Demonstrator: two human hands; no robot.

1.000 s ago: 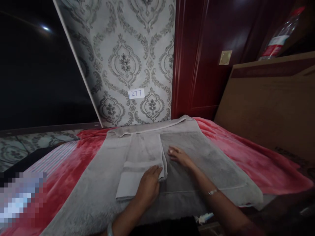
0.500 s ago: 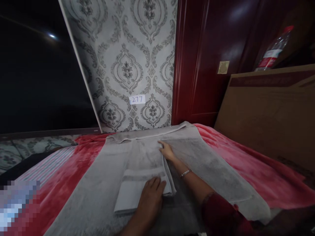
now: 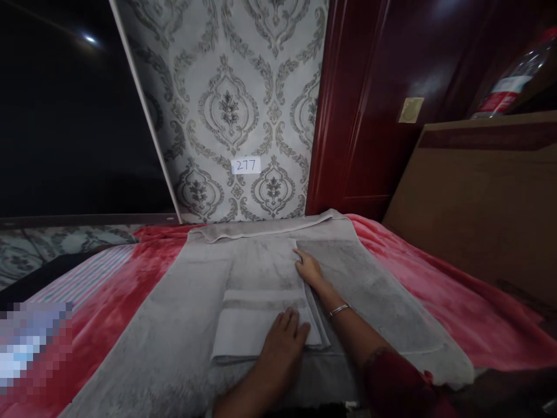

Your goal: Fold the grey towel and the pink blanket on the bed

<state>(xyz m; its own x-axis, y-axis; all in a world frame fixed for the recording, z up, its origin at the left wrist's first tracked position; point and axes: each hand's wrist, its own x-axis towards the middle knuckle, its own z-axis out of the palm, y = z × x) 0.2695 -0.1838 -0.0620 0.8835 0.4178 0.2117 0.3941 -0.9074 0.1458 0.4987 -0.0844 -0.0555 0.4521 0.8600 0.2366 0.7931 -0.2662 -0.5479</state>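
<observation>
With both hands [image 3: 282,342] [image 3: 310,268] spread flat on the folded towel [image 3: 265,302], uneven pressure could skew its edges.

The scene is dim and grainy, with colours muddy in the low light. A small bright glint [image 3: 90,39] reflects in the black pane [image 3: 65,116] at upper left, and soft sheen lies on the red door [image 3: 369,87]. The towel [image 3: 261,278] looks blotchy grey. Straight lines bow toward the edges from wide-angle distortion. The lower corners fall into shadow, and a pixelated patch [image 3: 32,342] sits at lower left.
</observation>
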